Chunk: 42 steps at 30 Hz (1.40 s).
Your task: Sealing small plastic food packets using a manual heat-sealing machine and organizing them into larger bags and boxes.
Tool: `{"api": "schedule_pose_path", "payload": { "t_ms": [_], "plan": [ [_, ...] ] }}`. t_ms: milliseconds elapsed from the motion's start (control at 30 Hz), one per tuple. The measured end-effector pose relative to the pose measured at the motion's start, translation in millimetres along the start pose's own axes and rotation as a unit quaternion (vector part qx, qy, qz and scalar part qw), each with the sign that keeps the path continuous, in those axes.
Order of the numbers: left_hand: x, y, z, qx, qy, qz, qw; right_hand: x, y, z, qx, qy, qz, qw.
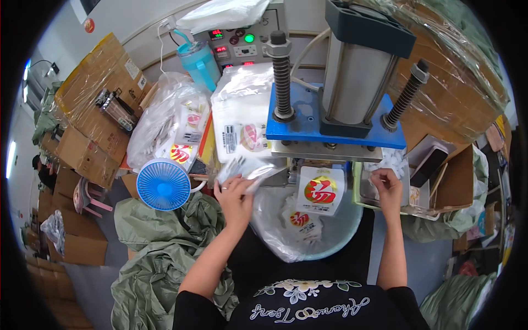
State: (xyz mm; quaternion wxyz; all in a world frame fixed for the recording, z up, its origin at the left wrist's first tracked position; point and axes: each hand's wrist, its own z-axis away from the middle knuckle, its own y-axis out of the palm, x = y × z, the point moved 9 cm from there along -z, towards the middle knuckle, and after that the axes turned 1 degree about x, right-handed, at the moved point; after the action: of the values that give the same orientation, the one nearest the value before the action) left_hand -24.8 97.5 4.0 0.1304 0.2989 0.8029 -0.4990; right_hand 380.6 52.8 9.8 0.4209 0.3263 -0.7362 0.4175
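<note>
- Cardboard cartons [91,110] wrapped in film, green sacks [159,258] and a blue desk fan [163,185] crowd the workplace around a pneumatic press [335,115] with a blue plate.
- Left hand [235,192] pinches a clear pouch [245,168] between thumb and fingers, just at the press's left front edge; the pouch is blurred, so its contents cannot be told.
- Right hand [388,187] reaches into a pale green tray [358,190] of small white pieces to the right of the press; the fingers curl down narrowly, but whether they hold a piece I cannot tell.
- Judging by what lies about, the work looks midway: printed pouches [300,223] already lie in the film-lined basin [341,242] in front of the person, one printed pouch [320,190] hangs under the press, and a stack of pouches [242,129] waits behind the left hand.
- Both forearms rise from the lower edge, elbows bent and spread apart, left wrist angled inward, right wrist nearly straight.
</note>
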Motion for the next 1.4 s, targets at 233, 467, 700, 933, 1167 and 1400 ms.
{"api": "schedule_pose_path", "payload": {
  "t_ms": [233,467,700,933,1167,1400],
  "plan": [
    [-58,30,24,0.153,-0.144,0.4,0.892,63,62,17,0.074,0.005,-0.099,0.992],
    [-44,84,71,0.12,-0.24,0.452,0.851,97,106,35,0.154,-0.039,-0.1,0.982],
    [-42,92,78,0.145,-0.206,0.425,0.869,85,115,33,0.159,-0.035,-0.116,0.98],
    [-43,96,74,0.239,-0.14,0.386,0.88,62,126,38,0.294,-0.019,-0.01,0.956],
    [-62,124,46,0.277,-0.303,0.506,0.759,66,72,3,0.128,-0.037,0.042,0.99],
    [-89,133,13,0.239,-0.372,0.639,0.63,32,26,-13,0.057,-0.135,0.407,0.902]
  ]
}}
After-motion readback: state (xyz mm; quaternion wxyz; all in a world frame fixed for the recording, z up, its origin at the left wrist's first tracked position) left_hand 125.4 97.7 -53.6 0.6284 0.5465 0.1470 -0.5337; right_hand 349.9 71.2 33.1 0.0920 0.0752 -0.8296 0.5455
